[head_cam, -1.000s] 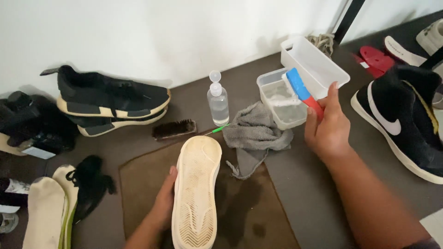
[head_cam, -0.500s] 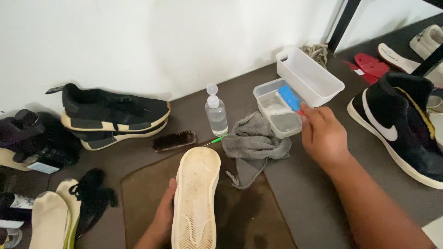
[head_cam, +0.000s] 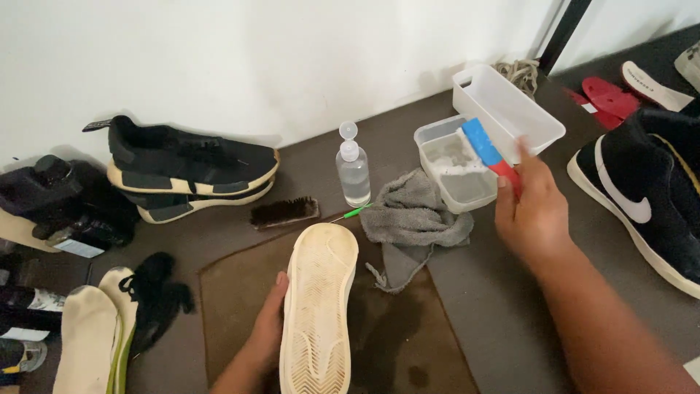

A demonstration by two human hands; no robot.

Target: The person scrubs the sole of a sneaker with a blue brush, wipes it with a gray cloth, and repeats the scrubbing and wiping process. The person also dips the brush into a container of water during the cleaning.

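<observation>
At 6 o'clock of the head view, the left hand (head_cam: 266, 332) clasped a pale sneaker (head_cam: 319, 306) turned sole-up, fingers curled on its left edge, so that grip was closed on the shoe. It rested on a brown mat (head_cam: 394, 328) spread over the dark floor (head_cam: 481, 306), with damp patches on the mat to the right of the sole.

At 3 o'clock, the right hand (head_cam: 534, 211) was clamped on the red handle of a blue-backed brush (head_cam: 485, 146). Its bristle head was over a small clear tub (head_cam: 467, 191) of cloudy water, though I could not tell whether the bristles touched the water. Just behind the tub, at 1 o'clock, stood a long white bin (head_cam: 510, 109).

A crumpled grey towel (head_cam: 412, 215) lay between tub and sneaker. At 12 o'clock stood a clear bottle (head_cam: 353, 171) with its flip cap open, and a dark bristle brush (head_cam: 284, 212) lay near it at 11 o'clock. 2 black knit shoes (head_cam: 193, 168) sat against the white wall at 10 o'clock; a black high-top (head_cam: 656, 197) lay at the right edge.
</observation>
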